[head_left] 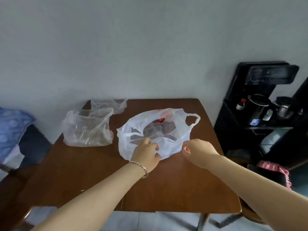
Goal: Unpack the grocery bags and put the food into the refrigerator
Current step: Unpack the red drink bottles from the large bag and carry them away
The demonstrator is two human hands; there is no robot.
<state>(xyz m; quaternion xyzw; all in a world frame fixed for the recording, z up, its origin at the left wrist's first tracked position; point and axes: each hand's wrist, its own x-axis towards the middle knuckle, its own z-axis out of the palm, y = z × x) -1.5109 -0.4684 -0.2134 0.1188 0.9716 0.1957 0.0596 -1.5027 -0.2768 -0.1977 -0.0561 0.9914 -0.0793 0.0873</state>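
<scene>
Squarely in the middle of the brown wooden table (83, 172), whose top is smooth with rounded corners, lies a thin white plastic bag (175, 129), crinkled and semi-opaque, its mouth spread into a wide, loose oval. One looped handle stands out at its far right side. Through the opening a small red item (160, 120) shows near the far rim, and dark angular shapes lie below it, too blurred to name. The left hand (146, 152) has its fingers curled into the near edge of the bag, bunching the film, and a slim metal-link bracelet (141, 167) circles that wrist. The right hand (198, 150) pinches the same near edge further to the right, fingers folded in on the plastic, so the rim is drawn between the two hands. To the left of the white bag, apart from it, sits a clear plastic bag (88, 129), glossy and heavily creased, slumped and open at the top. A second clear bag (110, 105) lies behind it against the pale wall, at the table's far edge. Right of the table stands a tall black dispenser (233, 122) with a glossy raised lid; a dark kettle (260, 104) and a small red-capped bottle (241, 104) rest on its shelf. Blue patterned fabric (11, 127) is at the left edge, and pink fringed cloth (275, 169) is low on the right.
</scene>
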